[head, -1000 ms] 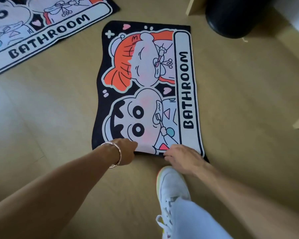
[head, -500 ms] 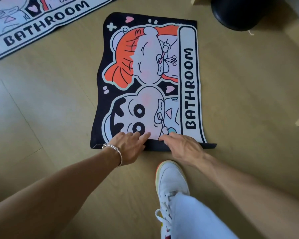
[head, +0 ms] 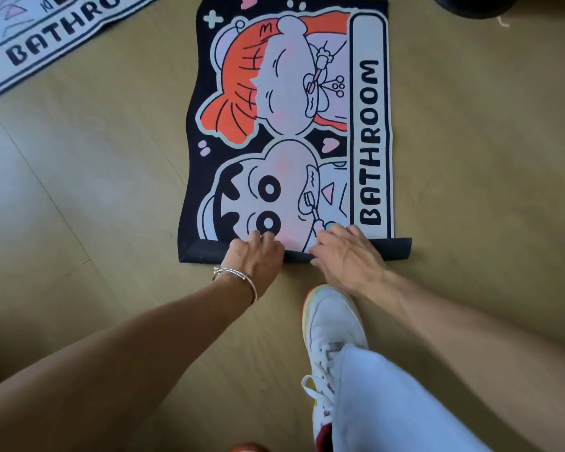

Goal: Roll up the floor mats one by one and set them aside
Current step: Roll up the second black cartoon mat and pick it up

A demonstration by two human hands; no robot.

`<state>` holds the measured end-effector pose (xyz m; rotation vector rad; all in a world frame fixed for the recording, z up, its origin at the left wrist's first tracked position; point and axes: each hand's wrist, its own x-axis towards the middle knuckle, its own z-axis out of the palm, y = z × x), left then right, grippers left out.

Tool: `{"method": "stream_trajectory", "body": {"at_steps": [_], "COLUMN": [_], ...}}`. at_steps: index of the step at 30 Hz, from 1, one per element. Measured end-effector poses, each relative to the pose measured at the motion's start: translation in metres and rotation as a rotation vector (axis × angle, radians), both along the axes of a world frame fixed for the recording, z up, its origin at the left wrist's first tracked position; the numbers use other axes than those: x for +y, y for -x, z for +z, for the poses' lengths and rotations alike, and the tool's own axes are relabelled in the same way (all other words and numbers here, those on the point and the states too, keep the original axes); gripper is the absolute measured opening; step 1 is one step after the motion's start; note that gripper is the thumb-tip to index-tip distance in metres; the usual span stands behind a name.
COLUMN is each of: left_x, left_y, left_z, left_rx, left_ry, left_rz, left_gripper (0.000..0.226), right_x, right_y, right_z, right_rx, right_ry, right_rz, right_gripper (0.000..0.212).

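Observation:
A black cartoon floor mat (head: pixel 287 119) printed with BATHROOM lies flat on the wooden floor in front of me. Its near edge is turned over into a narrow dark roll (head: pixel 395 251) showing the black underside. My left hand (head: pixel 253 256), with a silver bracelet on the wrist, presses on the roll left of centre, fingers curled over it. My right hand (head: pixel 346 252) grips the roll just right of centre. A second BATHROOM mat (head: pixel 46 44) lies flat at the top left, partly out of view.
My white sneaker (head: pixel 331 324) and pale trouser leg stand just behind the roll. A round black object (head: pixel 470 4) sits at the top right corner. Bare wooden floor (head: pixel 486 158) spreads on both sides of the mat.
Both hands took the mat's near edge and folded it over away from me, starting a roll. The view has moved closer to the mat.

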<state>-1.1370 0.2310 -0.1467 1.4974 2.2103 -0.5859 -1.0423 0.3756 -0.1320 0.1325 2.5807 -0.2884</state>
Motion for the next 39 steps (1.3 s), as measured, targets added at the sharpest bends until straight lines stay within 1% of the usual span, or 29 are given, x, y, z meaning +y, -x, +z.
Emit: {"method": "stream_trajectory", "body": {"at_steps": [2, 6, 8, 9, 11, 13, 16, 19, 22, 23, 25, 27, 29, 30, 33, 35, 39], "left_x": [-0.001, -0.001, 0.001, 0.002, 0.005, 0.011, 0.019, 0.025, 0.031, 0.033, 0.037, 0.04, 0.041, 0.042, 0.043, 0.042, 0.036], "left_y": [0.005, 0.01, 0.01, 0.012, 0.013, 0.014, 0.017, 0.023, 0.033, 0.037, 0.042, 0.045, 0.047, 0.048, 0.05, 0.053, 0.059], "left_z": [0.001, 0.003, 0.002, 0.003, 0.002, 0.003, 0.006, 0.01, 0.014, 0.015, 0.017, 0.02, 0.022, 0.023, 0.025, 0.025, 0.02], "left_rx": [-0.012, -0.096, -0.132, -0.137, -0.113, -0.055, 0.037, 0.092, 0.043, 0.028, 0.009, -0.022, -0.063, -0.079, -0.121, -0.176, -0.304], "left_ry": [-0.036, -0.135, -0.146, -0.14, -0.105, -0.041, 0.053, 0.069, 0.042, 0.046, 0.075, 0.091, 0.104, 0.11, 0.106, 0.077, -0.049], "left_rz": [-0.007, -0.009, -0.004, -0.001, -0.014, -0.043, -0.072, -0.068, -0.065, -0.078, -0.092, -0.058, -0.01, 0.003, -0.027, -0.068, -0.094], "left_gripper": [0.03, 0.041, 0.033, 0.029, 0.025, 0.025, 0.026, 0.024, 0.011, 0.01, 0.014, 0.018, 0.023, 0.024, 0.026, 0.026, 0.02], "right_x": [-0.004, -0.009, -0.012, -0.012, -0.014, -0.012, -0.008, -0.001, 0.008, 0.009, 0.01, 0.012, 0.013, 0.012, 0.005, 0.003, 0.016], "right_y": [0.0, 0.007, 0.01, 0.011, 0.01, 0.009, 0.014, 0.026, 0.034, 0.035, 0.037, 0.039, 0.04, 0.039, 0.036, 0.035, 0.042], "right_z": [-0.001, 0.003, 0.004, 0.005, 0.004, 0.005, 0.006, 0.008, 0.006, 0.004, 0.001, 0.001, 0.004, 0.005, 0.006, 0.006, 0.006], "right_rx": [0.0, -0.031, -0.055, -0.075, -0.147, -0.207, -0.215, -0.222, -0.24, -0.246, -0.254, -0.236, -0.178, -0.138, -0.057, -0.121, -0.313], "right_ry": [0.041, 0.055, 0.044, 0.038, 0.03, 0.033, 0.023, 0.033, 0.082, 0.107, 0.157, 0.192, 0.18, 0.154, 0.065, 0.075, 0.189], "right_rz": [-0.104, -0.201, -0.231, -0.235, -0.218, -0.209, -0.189, -0.228, -0.273, -0.287, -0.312, -0.336, -0.32, -0.298, -0.253, -0.273, -0.387], "right_gripper": [0.017, 0.013, 0.007, 0.009, 0.022, 0.03, 0.025, 0.013, 0.007, 0.006, 0.007, 0.008, 0.008, 0.012, 0.023, 0.021, 0.018]}}
